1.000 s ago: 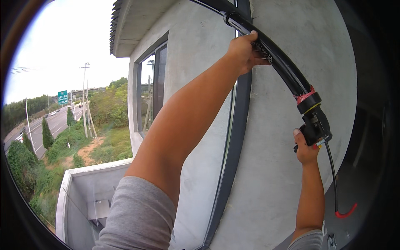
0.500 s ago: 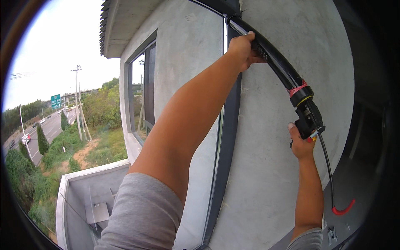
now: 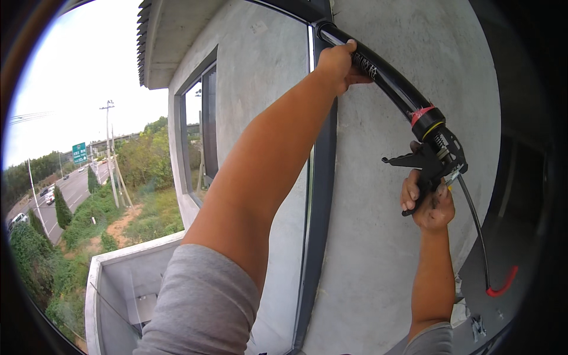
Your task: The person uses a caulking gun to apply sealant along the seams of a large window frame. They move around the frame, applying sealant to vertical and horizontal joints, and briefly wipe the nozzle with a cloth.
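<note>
A black caulking gun (image 3: 397, 90) with a long barrel slants from the upper middle down to the right. Its front end is up by the dark window frame (image 3: 323, 171); whether the nozzle touches the frame is hidden. Far up, my left hand (image 3: 338, 65) is closed around the barrel. Lower down, my right hand (image 3: 435, 207) holds the gun's handle, the fingers wrapped round it from below. The trigger (image 3: 408, 160) sticks out to the left, away from the handle. From the gun's back end hangs a thin rod with a red hooked end (image 3: 503, 284).
A bare grey concrete wall (image 3: 384, 260) stands to the right of the frame. Left of it is glass, with another window (image 3: 198, 136) and a low walled ledge (image 3: 136, 251) beyond. Outside runs a road (image 3: 77, 198). Small items (image 3: 478, 325) lie at lower right.
The gun has turned about its length, so the trigger now points left, away from the handle. My right hand has shifted its hold, fingers now showing. The left hand keeps its grip.
</note>
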Action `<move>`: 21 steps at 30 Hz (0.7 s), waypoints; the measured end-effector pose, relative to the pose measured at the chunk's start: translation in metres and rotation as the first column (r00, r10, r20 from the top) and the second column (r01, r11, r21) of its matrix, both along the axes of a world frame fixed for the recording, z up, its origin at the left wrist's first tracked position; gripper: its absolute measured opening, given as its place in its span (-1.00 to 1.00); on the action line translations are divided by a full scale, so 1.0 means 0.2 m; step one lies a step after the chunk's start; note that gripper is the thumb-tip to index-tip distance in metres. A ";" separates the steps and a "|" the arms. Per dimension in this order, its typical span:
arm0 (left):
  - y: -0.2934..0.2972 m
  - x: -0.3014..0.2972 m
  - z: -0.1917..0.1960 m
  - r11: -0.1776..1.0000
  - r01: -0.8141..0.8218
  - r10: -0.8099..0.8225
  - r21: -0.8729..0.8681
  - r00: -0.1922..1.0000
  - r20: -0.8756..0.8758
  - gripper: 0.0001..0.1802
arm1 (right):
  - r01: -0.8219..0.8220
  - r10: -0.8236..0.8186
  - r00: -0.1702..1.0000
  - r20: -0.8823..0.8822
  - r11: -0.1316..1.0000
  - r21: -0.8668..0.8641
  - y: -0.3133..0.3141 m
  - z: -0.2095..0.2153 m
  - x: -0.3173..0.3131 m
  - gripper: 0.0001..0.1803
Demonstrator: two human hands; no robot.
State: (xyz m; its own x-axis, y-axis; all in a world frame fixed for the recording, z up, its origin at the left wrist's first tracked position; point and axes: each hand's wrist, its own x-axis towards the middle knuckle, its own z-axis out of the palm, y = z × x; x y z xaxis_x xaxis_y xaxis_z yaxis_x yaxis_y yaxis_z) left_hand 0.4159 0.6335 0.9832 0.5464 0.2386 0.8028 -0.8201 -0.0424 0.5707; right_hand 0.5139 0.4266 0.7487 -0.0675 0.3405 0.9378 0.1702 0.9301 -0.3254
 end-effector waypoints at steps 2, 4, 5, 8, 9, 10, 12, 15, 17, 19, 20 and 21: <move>0.00 -0.01 -0.01 1.000 -0.026 0.026 -0.006 1.000 -0.012 -0.60 | 0.080 -0.081 0.995 -0.064 0.997 -0.019 -0.01 -0.01 -0.06 0.04; -0.01 0.00 0.00 0.998 -0.055 0.055 -0.007 0.998 -0.019 -0.60 | -0.001 0.001 0.985 -0.171 1.000 0.002 0.01 -0.03 -0.12 -0.04; -0.01 0.01 0.00 0.997 -0.074 0.074 -0.005 0.997 -0.022 -0.59 | -0.040 0.043 0.974 -0.223 0.999 0.017 0.03 -0.03 -0.15 -0.08; -0.01 0.05 -0.01 0.993 -0.119 0.119 0.007 0.992 -0.040 -0.56 | 0.234 -0.274 0.902 -0.333 0.960 -0.155 0.04 -0.02 -0.22 -0.24; -0.03 0.05 -0.01 0.992 -0.127 0.127 0.011 0.991 -0.048 -0.54 | 0.146 -0.194 0.891 -0.411 0.978 -0.147 0.05 -0.03 -0.24 -0.39; -0.04 0.04 -0.01 0.983 -0.183 0.183 0.007 0.979 -0.092 -0.53 | 0.022 -0.082 0.875 -0.477 0.991 -0.130 0.07 -0.03 -0.27 -0.40; -0.07 0.02 0.00 0.954 -0.299 0.295 0.005 0.939 -0.178 -0.51 | -0.225 0.141 0.794 -0.592 0.972 -0.070 0.12 -0.03 -0.35 -0.42; 0.01 0.03 -0.01 0.915 -0.403 0.393 0.001 0.892 -0.225 -0.38 | -0.582 0.459 0.625 -0.631 0.813 0.015 0.22 -0.05 -0.46 -0.51; -0.03 0.04 0.00 0.938 -0.346 0.331 -0.036 0.920 -0.211 -0.29 | -0.739 0.602 0.487 -0.632 0.670 0.069 0.24 -0.03 -0.53 -0.54; -0.01 0.05 0.00 0.919 -0.395 0.377 -0.021 0.889 -0.259 -0.34 | -0.661 0.591 0.476 -0.651 0.729 0.178 0.34 -0.03 -0.61 -0.55; 0.00 0.05 0.00 0.909 -0.417 0.396 -0.013 0.874 -0.282 -0.36 | -0.614 0.584 0.472 -0.660 0.755 0.229 0.37 -0.03 -0.63 -0.56; 0.04 0.04 0.01 0.900 -0.437 0.418 0.002 0.861 -0.290 -0.40 | -0.679 0.684 0.288 -0.670 0.639 0.361 0.38 -0.01 -0.68 -0.44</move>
